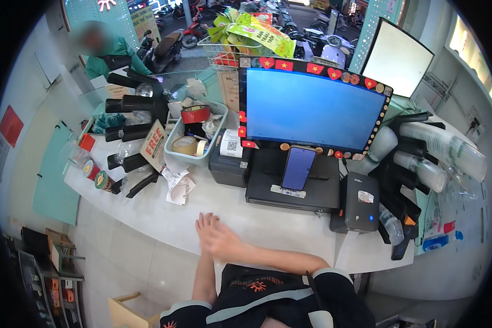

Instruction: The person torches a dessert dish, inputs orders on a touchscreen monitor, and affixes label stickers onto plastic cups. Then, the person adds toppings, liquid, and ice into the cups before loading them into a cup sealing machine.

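White counter (290, 232), black monitor (314, 112) standing on far side. Left hand (205, 222) well forward of monitor, fingers loosely extended, nothing visibly held; right hand (224, 243) blurred across it, grip cannot be told. Nearest loose things, paper slips (179, 188), lie left of monitor. Careless forearm sweep might scatter slips; bump could topple phone (298, 168) propped before monitor.

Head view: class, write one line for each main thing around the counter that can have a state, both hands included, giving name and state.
Left hand: fingers extended, partly hidden behind the right
Right hand: blurred, overlapping the left
Paper slips: loose, overlapping
Monitor: on, blue screen
Phone: propped upright
Basin: uncovered, filled
Black device right of the phone: blue light lit
Plastic cups: nested, tilted
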### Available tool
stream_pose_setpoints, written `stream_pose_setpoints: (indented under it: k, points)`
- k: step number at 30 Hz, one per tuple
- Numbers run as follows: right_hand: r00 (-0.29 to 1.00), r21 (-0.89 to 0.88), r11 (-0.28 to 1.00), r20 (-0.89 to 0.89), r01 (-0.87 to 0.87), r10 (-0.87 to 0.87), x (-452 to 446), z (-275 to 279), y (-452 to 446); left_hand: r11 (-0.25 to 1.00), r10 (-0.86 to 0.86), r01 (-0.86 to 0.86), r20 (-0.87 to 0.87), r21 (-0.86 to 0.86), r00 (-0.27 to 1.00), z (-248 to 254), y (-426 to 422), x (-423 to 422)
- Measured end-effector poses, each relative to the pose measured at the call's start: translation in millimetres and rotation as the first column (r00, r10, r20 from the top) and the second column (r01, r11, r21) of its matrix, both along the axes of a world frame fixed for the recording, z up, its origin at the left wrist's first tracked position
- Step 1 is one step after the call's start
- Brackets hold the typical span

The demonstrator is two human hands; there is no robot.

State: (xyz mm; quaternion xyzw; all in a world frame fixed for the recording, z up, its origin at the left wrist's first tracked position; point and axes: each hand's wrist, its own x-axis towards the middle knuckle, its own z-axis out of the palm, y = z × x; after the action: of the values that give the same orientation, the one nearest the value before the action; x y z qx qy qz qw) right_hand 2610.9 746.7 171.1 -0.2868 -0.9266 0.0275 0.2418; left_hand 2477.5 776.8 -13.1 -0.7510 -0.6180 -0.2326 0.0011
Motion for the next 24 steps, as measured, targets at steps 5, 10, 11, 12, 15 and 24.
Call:
stream_pose_setpoints:
  k: [5,10,11,12,15,24]
  points:
    - [0.791,-0.493,0.853,0.448,-0.171,0.417,2.0,43.6,-23.6,0.996,-0.012,0.016,0.043,-0.093,0.999,10.1,1.8,-0.8]
    - [0.567,-0.108,0.899,0.742,-0.425,0.357,-0.8,-81.2,-83.9,0.996,-0.015,0.021,0.065,-0.082,0.998,7.3,1.1,0.0]
    - [0.542,-0.143,0.849,0.713,-0.508,0.444,1.2,-83.7,-93.2,0.996,-0.015,0.02,0.062,-0.085,0.998,7.6,1.0,-1.2]
    - [0.593,-0.119,0.83,0.645,-0.544,0.481,-1.6,-81.9,-93.0,0.996,-0.014,0.02,0.06,-0.087,0.998,9.3,1.3,-1.4]
    - [0.62,-0.03,0.728,0.5,-0.685,0.604,-11.2,-86.0,-87.2,0.996,-0.015,0.021,0.066,-0.09,0.998,7.9,-1.0,2.8]
    - [0.794,0.14,0.972,-0.561,-0.19,0.236,60.4,26.5,22.3,0.994,-0.014,0.021,0.067,-0.111,0.998,18.9,1.8,2.6]
